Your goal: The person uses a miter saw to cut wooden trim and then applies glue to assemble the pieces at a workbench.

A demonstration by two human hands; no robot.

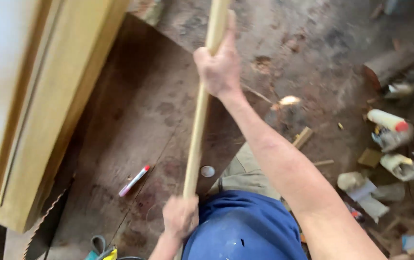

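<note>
Stained wooden board (134, 120), littered dirt floor (322, 53)

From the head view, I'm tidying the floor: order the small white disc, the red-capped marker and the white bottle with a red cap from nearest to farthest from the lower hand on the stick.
Measured from the left hand, low on the wooden stick:
1. Small white disc, just above and to its right.
2. Red-capped marker, off to its left on the board.
3. White bottle with a red cap, far right among the clutter.
</note>
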